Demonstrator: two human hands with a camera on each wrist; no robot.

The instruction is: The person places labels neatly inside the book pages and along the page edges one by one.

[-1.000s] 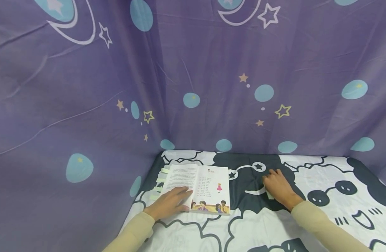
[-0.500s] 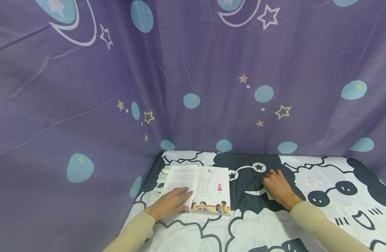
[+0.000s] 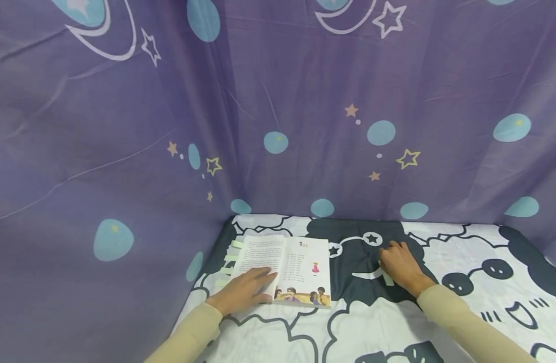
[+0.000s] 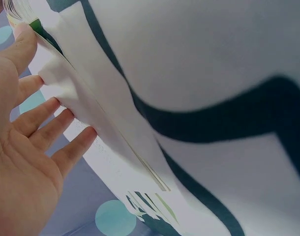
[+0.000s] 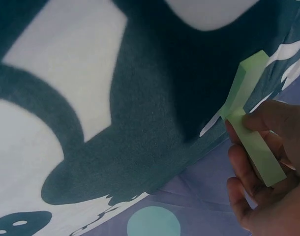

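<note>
Patterned sheet (image 3: pixel 260 333); book (image 3: pixel 301 269) under loosely extended left hand (image 3: pixel 243 291); green paper strips (image 5: pixel 258 153) pinched in right hand (image 3: pixel 402 265)

Near the far left corner of the black-and-white cartoon-print cloth (image 3: pixel 378 325), a bare left hand (image 3: pixel 243 291) rests on an open white-paged book (image 3: pixel 303 267); toward the far edge, a bare right hand (image 3: pixel 401 266) partly covers a pale green strip (image 3: pixel 388 280).
</note>
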